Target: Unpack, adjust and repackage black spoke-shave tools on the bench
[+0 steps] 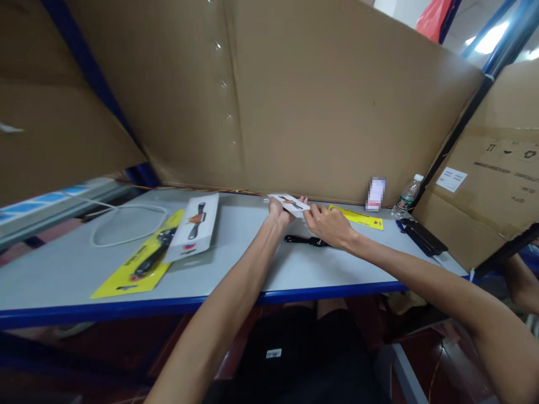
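Observation:
My left hand [279, 211] is closed around the left end of a white printed card [295, 203], which shows a black tool against an orange shape. My right hand [329, 223] pinches the right edge of the same card, its fingers bent. Beneath the hands, a slim black tool [298, 239] lies on the grey table [236, 247], its right part hidden by my right forearm. Behind my right hand is a yellow card [362, 219] lying flat.
At left, a yellow package [122, 275] with a black tool lies partly under another white printed card [196, 227]. A white cable [126, 207] loops behind them. On the right are a plastic bottle [408, 195], a blurred upright phone-like object [375, 194] and a black case [423, 237]. Cardboard walls [315, 101] enclose the table.

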`<act>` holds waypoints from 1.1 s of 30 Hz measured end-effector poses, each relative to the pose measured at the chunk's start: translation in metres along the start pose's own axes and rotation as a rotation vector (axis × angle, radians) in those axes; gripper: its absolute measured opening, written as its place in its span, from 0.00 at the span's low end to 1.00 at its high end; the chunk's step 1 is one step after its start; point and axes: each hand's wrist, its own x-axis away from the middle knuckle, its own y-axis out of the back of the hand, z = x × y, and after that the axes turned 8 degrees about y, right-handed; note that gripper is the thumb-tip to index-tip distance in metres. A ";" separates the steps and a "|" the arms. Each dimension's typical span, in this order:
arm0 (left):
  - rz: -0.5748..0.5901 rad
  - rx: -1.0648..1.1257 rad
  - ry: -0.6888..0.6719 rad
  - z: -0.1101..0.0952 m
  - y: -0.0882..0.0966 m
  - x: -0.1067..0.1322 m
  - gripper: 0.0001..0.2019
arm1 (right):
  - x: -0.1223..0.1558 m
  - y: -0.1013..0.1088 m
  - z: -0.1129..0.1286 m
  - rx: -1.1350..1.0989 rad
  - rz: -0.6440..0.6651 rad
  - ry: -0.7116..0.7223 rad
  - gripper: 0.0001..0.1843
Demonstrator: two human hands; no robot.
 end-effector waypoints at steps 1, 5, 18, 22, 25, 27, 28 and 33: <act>-0.011 -0.019 -0.008 0.002 -0.001 0.001 0.28 | 0.001 -0.001 0.000 0.006 0.006 0.027 0.23; -0.075 -0.088 -0.079 0.006 -0.001 0.000 0.29 | -0.001 -0.003 0.002 -0.026 0.083 0.153 0.20; -0.047 -0.166 -0.037 -0.004 0.001 -0.011 0.32 | -0.015 -0.008 -0.001 -0.054 0.155 0.265 0.19; -0.040 -0.199 -0.040 -0.007 0.002 -0.012 0.34 | -0.017 -0.006 0.001 -0.057 0.146 0.263 0.19; -0.051 -0.182 -0.037 -0.010 0.003 -0.014 0.33 | -0.017 -0.004 0.001 -0.074 0.158 0.262 0.18; -0.051 -0.156 -0.050 -0.013 0.004 -0.013 0.32 | -0.016 -0.002 0.001 -0.083 0.162 0.266 0.18; -0.051 -0.139 -0.061 -0.015 0.004 -0.013 0.32 | -0.014 0.000 0.002 -0.085 0.157 0.267 0.19; -0.054 -0.111 -0.057 -0.026 0.006 -0.007 0.33 | 0.006 0.009 0.013 -0.063 0.105 0.230 0.21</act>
